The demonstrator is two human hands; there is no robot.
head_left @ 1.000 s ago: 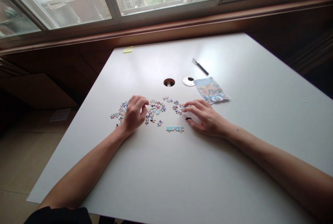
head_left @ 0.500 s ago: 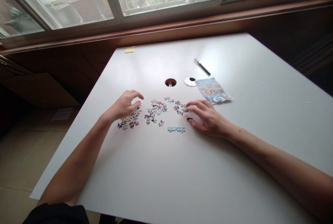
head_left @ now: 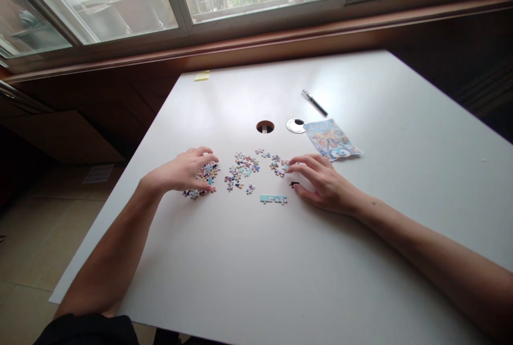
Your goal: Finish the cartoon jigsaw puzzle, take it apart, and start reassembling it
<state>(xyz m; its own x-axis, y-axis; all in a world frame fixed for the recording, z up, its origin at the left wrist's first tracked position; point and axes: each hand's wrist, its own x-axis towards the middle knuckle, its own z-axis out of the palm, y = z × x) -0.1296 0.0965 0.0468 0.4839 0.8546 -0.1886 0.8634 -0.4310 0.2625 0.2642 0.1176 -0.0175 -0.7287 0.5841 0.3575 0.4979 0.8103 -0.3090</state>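
Note:
My left hand is over the left pile of jigsaw pieces, fingers and thumb apart, covering part of the pile. My right hand rests on the table with its fingers spread. Its fingertips are beside a small group of jigsaw pieces, and a dark piece lies by its thumb. Between the hands, a looser cluster of jigsaw pieces is spread out. Nearer to me lies a light-blue strip of joined jigsaw pieces.
A colourful printed picture sheet lies beyond my right hand, with a black pen behind it. The white table has a round cable hole and a loose metal ring cover. A yellow sticky note is at the far edge.
My left hand has come down and slightly nearer over the left pile, its thumb and fingers wider apart. My right hand stays in place. The view has shifted slightly.

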